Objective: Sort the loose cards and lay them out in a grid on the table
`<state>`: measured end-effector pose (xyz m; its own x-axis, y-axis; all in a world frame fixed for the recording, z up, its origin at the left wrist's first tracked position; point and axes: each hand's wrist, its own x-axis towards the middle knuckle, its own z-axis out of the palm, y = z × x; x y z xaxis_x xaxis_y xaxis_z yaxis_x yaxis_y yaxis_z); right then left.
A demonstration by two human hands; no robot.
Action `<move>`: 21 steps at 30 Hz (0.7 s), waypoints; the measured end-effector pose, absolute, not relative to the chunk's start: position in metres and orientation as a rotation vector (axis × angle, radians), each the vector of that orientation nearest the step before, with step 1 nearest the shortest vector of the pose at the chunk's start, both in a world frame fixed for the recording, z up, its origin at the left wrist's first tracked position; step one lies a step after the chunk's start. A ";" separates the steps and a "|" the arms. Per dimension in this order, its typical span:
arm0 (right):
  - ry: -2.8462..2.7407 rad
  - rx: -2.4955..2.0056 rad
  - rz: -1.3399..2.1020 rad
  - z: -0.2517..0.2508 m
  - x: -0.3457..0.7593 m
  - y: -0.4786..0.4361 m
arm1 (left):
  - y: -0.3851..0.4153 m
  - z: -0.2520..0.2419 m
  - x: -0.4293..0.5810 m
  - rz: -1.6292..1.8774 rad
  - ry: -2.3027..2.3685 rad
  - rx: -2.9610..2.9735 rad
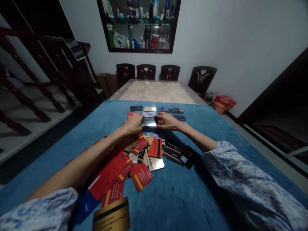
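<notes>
Between my hands is a dark, shiny card [149,121] with pale print, raised a little over the blue cloth. My left hand [133,123] pinches its left end and my right hand [166,121] pinches its right end. Just beyond, card stacks lie in rows: a black stack [136,108], a gold stack [150,109], a blue stack [163,110] and a dark stack [176,110]. A dark card [180,118] lies right of my right hand. Below my left forearm spreads a loose heap of red cards [141,178], gold cards and black cards.
The blue cloth [178,195] covers the near part of the long table [154,91]. A gold card [112,215] lies close to me, and black cards [173,151] lie at the right of the heap. Several chairs [146,72] stand around the far end.
</notes>
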<state>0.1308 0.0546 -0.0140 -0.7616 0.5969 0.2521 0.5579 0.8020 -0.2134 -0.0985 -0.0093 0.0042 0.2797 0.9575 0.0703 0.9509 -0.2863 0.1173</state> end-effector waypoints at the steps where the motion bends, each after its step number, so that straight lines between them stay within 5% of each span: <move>1: -2.684 -0.887 0.175 -0.013 0.128 0.057 | -0.007 0.004 -0.100 0.202 1.850 2.466; 21: -2.809 -0.927 0.098 0.005 0.089 0.094 | 0.030 0.003 -0.126 0.208 1.926 2.426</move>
<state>0.0892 0.0937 0.0047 -0.7889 0.5956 0.1510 0.5836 0.8032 -0.1192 -0.1260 0.0304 0.0031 0.2213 0.9718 0.0816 0.9668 -0.2295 0.1119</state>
